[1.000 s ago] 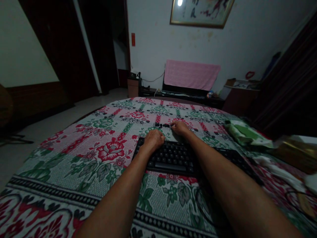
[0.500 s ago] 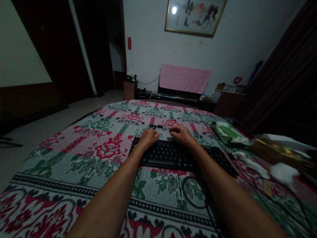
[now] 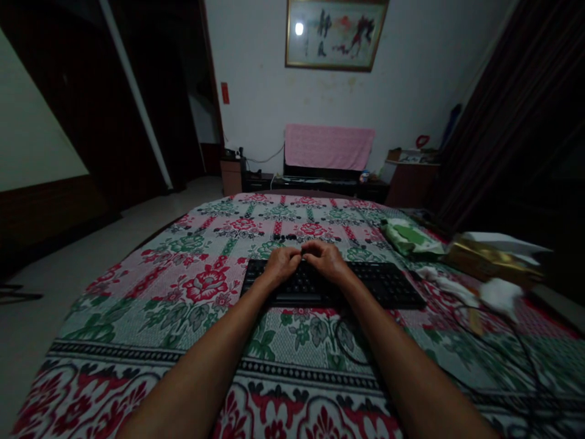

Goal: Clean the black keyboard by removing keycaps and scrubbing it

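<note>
A black keyboard lies on a flowered cloth over the table. My left hand rests on the keyboard's far left part with its fingers curled. Close beside it, my right hand has its fingertips pinched together near the left hand's fingers; what they hold is too small and dark to make out. A short row of small black pieces lies on the cloth just beyond the keyboard. A dark cable loops on the cloth near my right forearm.
A folded green-and-white cloth lies to the right. Further right are a gold box, white wads and thin cables. A pink-covered unit stands against the far wall under a framed picture.
My right hand has drawn back from the row of black pieces to the keyboard and closed in on my left hand. The view has tilted up and shifted.
</note>
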`<state>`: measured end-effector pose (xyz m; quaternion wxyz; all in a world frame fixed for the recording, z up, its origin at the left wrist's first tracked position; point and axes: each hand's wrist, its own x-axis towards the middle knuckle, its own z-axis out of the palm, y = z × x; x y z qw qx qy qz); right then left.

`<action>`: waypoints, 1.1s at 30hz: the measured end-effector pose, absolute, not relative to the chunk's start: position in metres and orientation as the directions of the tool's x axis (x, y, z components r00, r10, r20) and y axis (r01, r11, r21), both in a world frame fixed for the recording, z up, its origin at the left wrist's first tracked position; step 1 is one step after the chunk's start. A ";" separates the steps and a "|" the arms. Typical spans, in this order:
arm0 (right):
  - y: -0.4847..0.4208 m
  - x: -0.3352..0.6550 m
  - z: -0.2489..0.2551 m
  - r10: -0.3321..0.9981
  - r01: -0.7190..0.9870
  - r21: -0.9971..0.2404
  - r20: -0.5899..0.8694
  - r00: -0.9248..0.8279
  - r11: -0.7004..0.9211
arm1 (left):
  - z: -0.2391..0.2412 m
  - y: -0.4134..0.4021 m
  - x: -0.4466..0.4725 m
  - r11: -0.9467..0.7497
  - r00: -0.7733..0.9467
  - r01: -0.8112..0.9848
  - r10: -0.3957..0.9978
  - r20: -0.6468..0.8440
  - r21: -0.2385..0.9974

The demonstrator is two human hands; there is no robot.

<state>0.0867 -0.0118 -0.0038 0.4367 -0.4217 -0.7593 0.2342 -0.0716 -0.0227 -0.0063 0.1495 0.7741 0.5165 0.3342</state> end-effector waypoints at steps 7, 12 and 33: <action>-0.011 0.091 -0.007 0.826 0.476 -0.677 0.494 -0.270 0.561 | -0.015 -0.024 -0.065 -0.417 0.121 0.541 0.898 0.423 0.731; -0.013 0.091 -0.012 0.819 0.481 -0.666 0.500 -0.280 0.571 | -0.013 -0.027 -0.064 -0.393 0.128 0.540 0.912 0.389 0.745; -0.025 0.087 -0.006 0.836 0.563 -0.634 0.504 -0.219 0.530 | 0.001 -0.025 -0.067 -0.293 0.140 0.405 0.956 0.257 0.866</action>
